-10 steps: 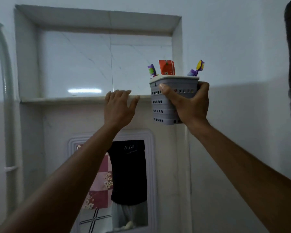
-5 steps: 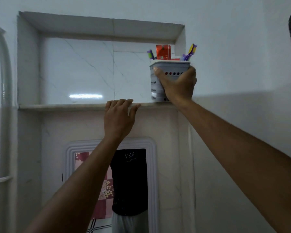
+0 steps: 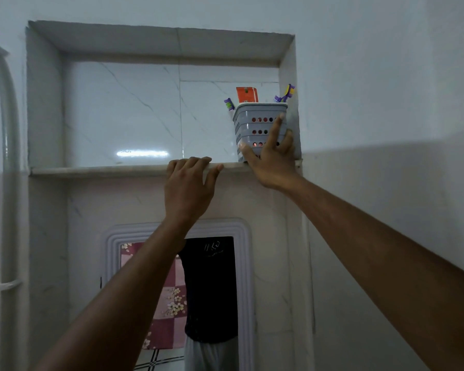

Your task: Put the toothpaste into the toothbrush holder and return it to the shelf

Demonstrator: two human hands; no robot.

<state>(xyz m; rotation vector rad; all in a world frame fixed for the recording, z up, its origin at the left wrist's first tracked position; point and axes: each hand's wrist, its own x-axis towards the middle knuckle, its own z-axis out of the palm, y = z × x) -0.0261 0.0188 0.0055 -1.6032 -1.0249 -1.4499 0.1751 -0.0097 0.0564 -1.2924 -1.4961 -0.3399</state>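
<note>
The grey toothbrush holder (image 3: 257,129) stands on the shelf (image 3: 118,170), tucked into the right-hand corner of the tiled niche, just beside the niche's side wall. Poking out of the top is the red-orange toothpaste (image 3: 247,94), upright in the middle, with a purple and green toothbrush (image 3: 229,103) leaning out to the left and a purple and yellow toothbrush (image 3: 286,92) leaning out to the right. Red shows through the round holes in the holder's front.

The right hand (image 3: 272,159) lies flat against the holder's front, grip spread: fingers fanned out and pointing upward, the index fingertip reaching near the rim, the thumb angled toward the lower left corner of the holder. It touches the holder but does not wrap around it.

The left hand (image 3: 189,188) is up at the shelf too, well left of the holder, fingers curled over the front edge and thumb spread to the right, holding nothing but the ledge.

Below the shelf sits a white-framed mirror (image 3: 241,277), reflecting a dark shirt and a pink chequered cloth. A white pipe (image 3: 7,156) runs down the far left wall.
</note>
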